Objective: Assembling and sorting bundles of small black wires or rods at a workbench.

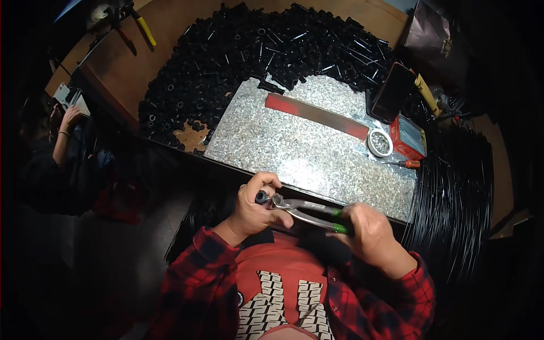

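Observation:
My left hand (255,205) is curled round a small black cylindrical part (261,196), whose round end shows between the fingers. In my right hand (368,229) are pliers (309,209) with metal jaws and green-and-black handles, closed in by the fingers. The jaws reach left to the black part and seem to touch it; their exact grip is hidden by my left fingers. Both hands are just in front of the near edge of a speckled grey board (306,147), close to my body.
A large heap of black parts (266,45) covers the back. On the board lie a red-and-dark flat bar (317,118), a white cup (380,143) and an orange-handled screwdriver (409,164). A phone (392,92) leans behind a red box (409,137). Black strands (453,192) hang right. Another person's hand (71,115) shows far left.

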`<state>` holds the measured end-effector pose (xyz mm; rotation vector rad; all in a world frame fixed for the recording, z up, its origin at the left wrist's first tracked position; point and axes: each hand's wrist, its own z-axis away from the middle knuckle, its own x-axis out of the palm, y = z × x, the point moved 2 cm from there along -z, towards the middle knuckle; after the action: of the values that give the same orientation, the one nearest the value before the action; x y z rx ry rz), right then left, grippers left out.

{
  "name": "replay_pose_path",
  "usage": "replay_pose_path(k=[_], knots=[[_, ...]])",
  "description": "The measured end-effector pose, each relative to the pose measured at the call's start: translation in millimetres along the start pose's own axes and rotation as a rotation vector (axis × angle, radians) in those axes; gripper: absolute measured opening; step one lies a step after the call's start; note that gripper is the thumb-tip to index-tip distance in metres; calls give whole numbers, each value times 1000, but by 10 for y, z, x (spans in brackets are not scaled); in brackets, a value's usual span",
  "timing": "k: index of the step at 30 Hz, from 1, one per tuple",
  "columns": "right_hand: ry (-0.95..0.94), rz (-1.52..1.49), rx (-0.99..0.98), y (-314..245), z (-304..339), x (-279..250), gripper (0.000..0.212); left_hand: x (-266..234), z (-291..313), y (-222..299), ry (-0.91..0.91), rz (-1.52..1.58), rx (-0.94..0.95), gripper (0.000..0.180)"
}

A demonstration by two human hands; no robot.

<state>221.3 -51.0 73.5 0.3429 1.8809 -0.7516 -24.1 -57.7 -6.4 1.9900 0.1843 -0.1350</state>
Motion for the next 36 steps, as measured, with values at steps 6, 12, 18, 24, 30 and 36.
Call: replay_pose_path(k=[6,12,18,24,30,36], knots=[[-825,-1525,843,-113,173,268,23,-7,-34,53,-164,92,56,77],[-472,-890,557,-164,143,148,43,-51,-65,105,-104,28,72,67],[-312,-868,410,-72,227,218,21,-89,-110,110,-164,164,35,67],[-872,-1285,768,-62,275,254,23,-58,-112,121,-307,128,116,65],[-42,-197,32,-80,123,174,32,-94,-133,178,-173,193,-33,69],[-818,-1415,802,85,305,270,15,-32,-150,100,-360,184,110,62]])
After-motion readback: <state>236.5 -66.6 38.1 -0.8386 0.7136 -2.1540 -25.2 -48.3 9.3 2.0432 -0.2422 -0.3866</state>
